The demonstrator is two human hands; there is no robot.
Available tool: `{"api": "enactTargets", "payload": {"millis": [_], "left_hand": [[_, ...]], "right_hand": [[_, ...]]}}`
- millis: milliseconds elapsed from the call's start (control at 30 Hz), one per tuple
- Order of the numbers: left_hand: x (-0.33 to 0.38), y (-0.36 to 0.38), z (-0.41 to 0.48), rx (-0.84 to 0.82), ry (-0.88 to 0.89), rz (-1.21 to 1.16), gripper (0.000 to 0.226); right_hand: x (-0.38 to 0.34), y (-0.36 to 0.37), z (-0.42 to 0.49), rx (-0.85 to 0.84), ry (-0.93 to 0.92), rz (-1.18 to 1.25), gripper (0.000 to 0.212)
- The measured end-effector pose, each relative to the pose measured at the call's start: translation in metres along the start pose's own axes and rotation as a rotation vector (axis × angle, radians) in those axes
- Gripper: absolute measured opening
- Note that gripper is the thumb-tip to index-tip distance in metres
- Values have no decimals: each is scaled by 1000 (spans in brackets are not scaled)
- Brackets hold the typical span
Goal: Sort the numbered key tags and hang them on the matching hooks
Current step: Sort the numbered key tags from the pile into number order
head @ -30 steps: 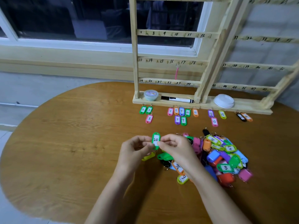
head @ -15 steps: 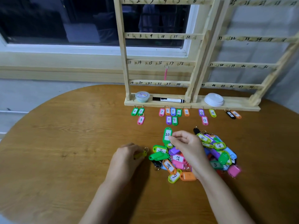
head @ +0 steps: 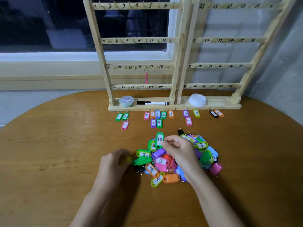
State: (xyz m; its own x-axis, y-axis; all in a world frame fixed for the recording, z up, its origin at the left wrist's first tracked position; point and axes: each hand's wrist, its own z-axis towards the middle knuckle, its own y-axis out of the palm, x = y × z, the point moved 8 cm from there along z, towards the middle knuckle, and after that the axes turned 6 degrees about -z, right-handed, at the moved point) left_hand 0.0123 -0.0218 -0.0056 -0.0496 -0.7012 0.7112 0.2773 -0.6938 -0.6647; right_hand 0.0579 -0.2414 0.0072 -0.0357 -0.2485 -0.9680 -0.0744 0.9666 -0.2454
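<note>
A round wooden table seen from above, with two bare hands working at a heap of coloured key tags near the table's middle. The right hand pinches a green tag marked 20 between thumb and fingertips, holding it above the far left side of the heap. The tag stands upright with its long axis pointing away from the person and its number facing the camera; its ring cannot be made out. The left hand is blurred, just left of the heap. A yellow tag sits at its fingertips, and whether it is gripped cannot be told. At the table's far edge stands a wooden rack of two frames with numbered rails. The label 20 is on the lowest rail of the left frame, so the matching hook lies beyond the tag and off to its left, higher than the tabletop. The right hand already has the tag and is probably the one to carry it there. Between tag and hook lie short rows of sorted tags along the rack's base. On the base ledge, right under that rail, sit a small round tub and a black marker, which leave little room below the hook. One pink tag hangs on the rail above, near 17. A white lid rests on the right frame's ledge, well clear.
</note>
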Motion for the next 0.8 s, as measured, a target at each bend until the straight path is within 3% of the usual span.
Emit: {"api": "enactTargets", "payload": {"millis": [233, 433, 633, 800], "left_hand": [[9, -2, 9, 110, -94, -99, 7], [45, 19, 22, 79, -174, -483, 6], [64, 54, 31, -58, -286, -758, 14], [67, 74, 36, -99, -348, -868, 21]], "right_hand": [[3, -36, 6, 42, -27, 29, 2], [14, -92, 32, 151, 3, -31, 6], [55, -189, 79, 445, 101, -404, 4], [65, -220, 105, 479, 201, -708, 14]]}}
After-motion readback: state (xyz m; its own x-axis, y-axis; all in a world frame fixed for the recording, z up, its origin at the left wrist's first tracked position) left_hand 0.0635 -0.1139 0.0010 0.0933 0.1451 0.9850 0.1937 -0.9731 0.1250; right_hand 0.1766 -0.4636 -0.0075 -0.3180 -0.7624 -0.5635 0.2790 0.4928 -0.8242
